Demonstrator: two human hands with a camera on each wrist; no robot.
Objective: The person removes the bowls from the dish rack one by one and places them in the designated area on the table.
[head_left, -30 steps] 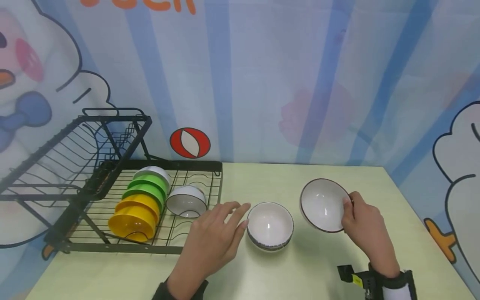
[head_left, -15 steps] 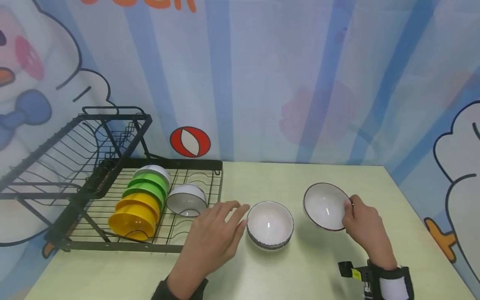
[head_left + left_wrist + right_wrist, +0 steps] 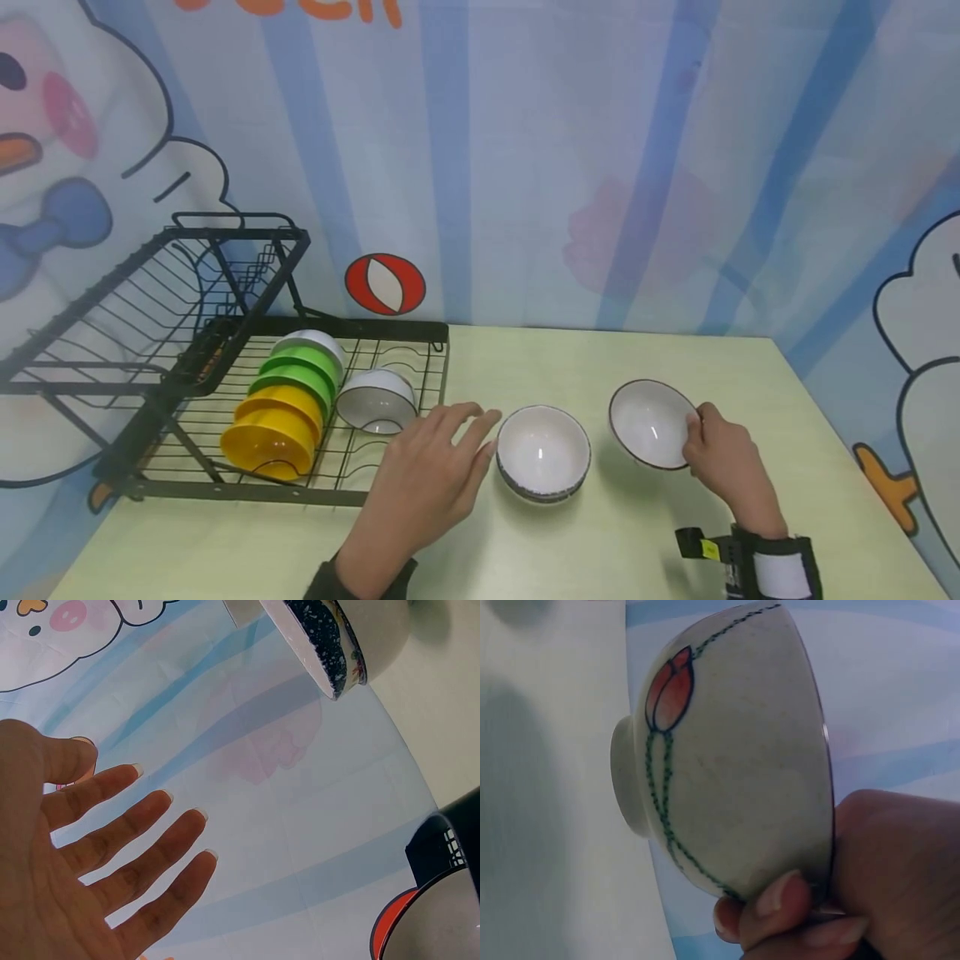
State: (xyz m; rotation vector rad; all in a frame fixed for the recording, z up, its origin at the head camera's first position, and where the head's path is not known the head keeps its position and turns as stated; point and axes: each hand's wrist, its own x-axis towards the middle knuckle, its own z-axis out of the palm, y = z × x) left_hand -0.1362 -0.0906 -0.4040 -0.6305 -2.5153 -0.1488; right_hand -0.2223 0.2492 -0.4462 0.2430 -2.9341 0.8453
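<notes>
My right hand (image 3: 727, 454) pinches the rim of a white bowl (image 3: 648, 423) with a thin dark edge. The right wrist view shows a red tulip with green stems painted on that bowl's outside (image 3: 727, 765); fingers grip the rim there. Its shadow on the table lies apart from it. My left hand (image 3: 431, 475) is held with fingers spread and holds nothing, between the dish rack and a second white bowl (image 3: 543, 450). That second bowl stands upright on the table. The left wrist view shows its dark speckled band (image 3: 319, 641); a second rim line suggests nested bowls, but I cannot tell.
A black wire dish rack (image 3: 292, 496) stands at the left with a raised upper tier (image 3: 150, 387). In it lean yellow bowls (image 3: 266, 442), green bowls (image 3: 307, 375) and a white bowl (image 3: 377, 402). A printed cloth (image 3: 525, 167) hangs behind the pale table (image 3: 517, 558).
My right hand has moved the bowl slightly down and to the right in the head view, tilting it a little. The left hand keeps its place.
</notes>
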